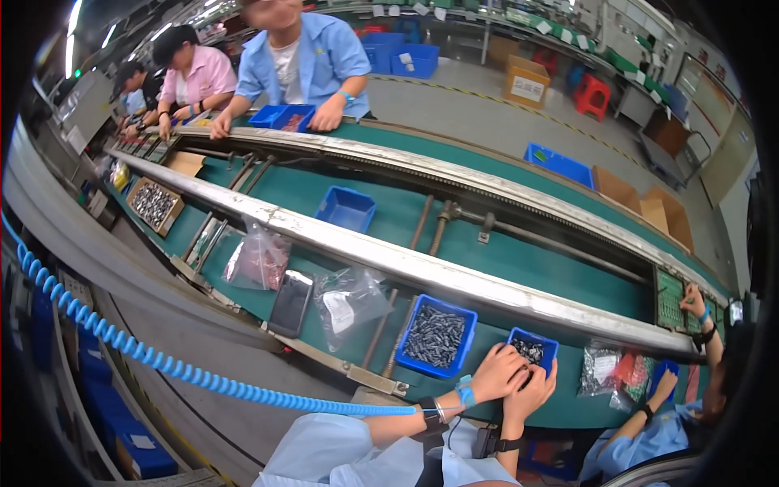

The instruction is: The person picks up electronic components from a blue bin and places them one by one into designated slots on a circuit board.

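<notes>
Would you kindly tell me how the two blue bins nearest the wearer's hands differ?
The larger blue bin is wide and heaped with dark cylindrical parts; the small blue bin is narrower, holding fewer parts. The larger stands untouched, while the left hand and right hand meet at the small one. Both sit on the green bench.

At the lower centre of the frame, both hands sat pressed together at the small blue bin [533, 351], leaving no gap between them. Just left, the larger blue bin [435, 336] of dark parts blocked the way; to the right lay plastic bags [604, 369]. Above them the long metal rail [422, 272] crossed the frame as a barrier. Bare green counter [519, 260] lay open beyond it, broken by a blue tray [346, 209]. A blue coiled cord [187, 373] crossed the lower left.
</notes>
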Motion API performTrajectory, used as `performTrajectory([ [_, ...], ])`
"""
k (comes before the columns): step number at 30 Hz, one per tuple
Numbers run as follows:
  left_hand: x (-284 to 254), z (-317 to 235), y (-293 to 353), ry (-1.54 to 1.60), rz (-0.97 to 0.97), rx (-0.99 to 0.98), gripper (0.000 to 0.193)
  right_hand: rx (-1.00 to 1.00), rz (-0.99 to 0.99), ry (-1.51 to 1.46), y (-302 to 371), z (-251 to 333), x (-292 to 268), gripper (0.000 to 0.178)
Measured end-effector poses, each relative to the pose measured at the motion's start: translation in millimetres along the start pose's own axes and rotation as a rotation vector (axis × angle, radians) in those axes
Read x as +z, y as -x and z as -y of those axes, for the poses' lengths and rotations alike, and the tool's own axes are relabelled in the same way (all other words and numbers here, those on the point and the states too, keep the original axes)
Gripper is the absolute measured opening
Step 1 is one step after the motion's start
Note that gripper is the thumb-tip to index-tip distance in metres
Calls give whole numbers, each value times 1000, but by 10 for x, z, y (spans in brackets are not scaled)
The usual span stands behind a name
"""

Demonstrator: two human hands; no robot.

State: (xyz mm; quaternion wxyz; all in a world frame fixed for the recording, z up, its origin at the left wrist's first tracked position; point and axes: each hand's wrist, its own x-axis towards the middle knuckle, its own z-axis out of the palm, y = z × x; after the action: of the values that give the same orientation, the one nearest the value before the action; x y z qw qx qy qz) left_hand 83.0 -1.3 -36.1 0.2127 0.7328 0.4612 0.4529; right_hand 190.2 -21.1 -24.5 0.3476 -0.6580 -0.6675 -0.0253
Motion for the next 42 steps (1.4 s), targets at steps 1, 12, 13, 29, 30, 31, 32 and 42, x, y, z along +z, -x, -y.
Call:
performTrajectory([
  [1,25,23,-39,-5,-13,0,16,-1,-12,15,-8,-22,18,10],
  [12,4,40,37,37,32,-1,15,-17,29,64,18,-33,23,12],
  [13,-3,41,27,36,35,0,15,-22,29,64,12,-25,21,11],
  [29,37,19,8,0,7,-37,14,-33,42,42,4,2,-25,10],
  [30,40,18,25,-2,-4,-24,14,-27,39,40,30,-1,-22,10],
  [31,44,15,43,-5,-16,-11,15,-20,37,38,36,8,-21,10],
  [32,46,21,53,-7,-27,2,15,-20,37,28,28,9,-20,10],
  [42,14,2,8,39,-35,-39,15,-28,19,17,23,-39,20,11],
])
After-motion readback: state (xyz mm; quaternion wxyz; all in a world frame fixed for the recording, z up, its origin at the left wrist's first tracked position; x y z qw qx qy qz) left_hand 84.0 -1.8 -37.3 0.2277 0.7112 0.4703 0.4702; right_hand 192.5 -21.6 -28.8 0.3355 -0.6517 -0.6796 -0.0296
